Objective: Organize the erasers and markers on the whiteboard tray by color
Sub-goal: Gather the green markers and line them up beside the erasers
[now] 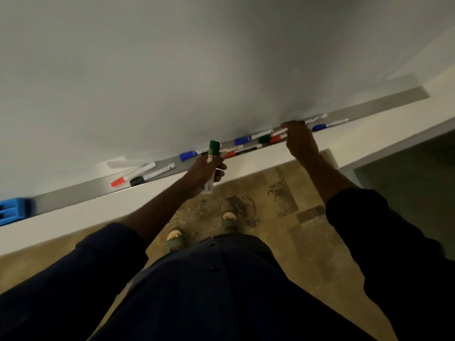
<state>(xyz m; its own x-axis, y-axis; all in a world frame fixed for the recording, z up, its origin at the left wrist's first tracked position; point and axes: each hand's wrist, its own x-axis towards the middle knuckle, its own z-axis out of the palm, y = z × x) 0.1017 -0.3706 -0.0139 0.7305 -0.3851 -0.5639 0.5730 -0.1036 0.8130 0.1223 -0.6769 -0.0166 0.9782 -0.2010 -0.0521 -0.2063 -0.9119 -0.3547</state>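
Observation:
A long grey whiteboard tray (73, 193) runs from lower left to upper right. My left hand (206, 172) is shut on green-capped markers (213, 148), held upright just in front of the tray. My right hand (299, 139) rests on the tray, fingers on a white marker barrel (279, 131) next to a green-capped marker (265, 138) and a red-capped one (275, 139). Blue-capped markers lie at the middle (187, 155), (242, 140) and at the right (319, 127). A red marker (118, 181) and a black marker (138, 180) lie at the left. A blue eraser (12, 210) sits at the far left.
The whiteboard (197, 70) rises behind the tray. A white ledge (73, 222) runs below it. Under me are a patterned floor (283, 205) and my sandalled feet (176, 238). A further red marker and a black one (243, 151) lie between my hands.

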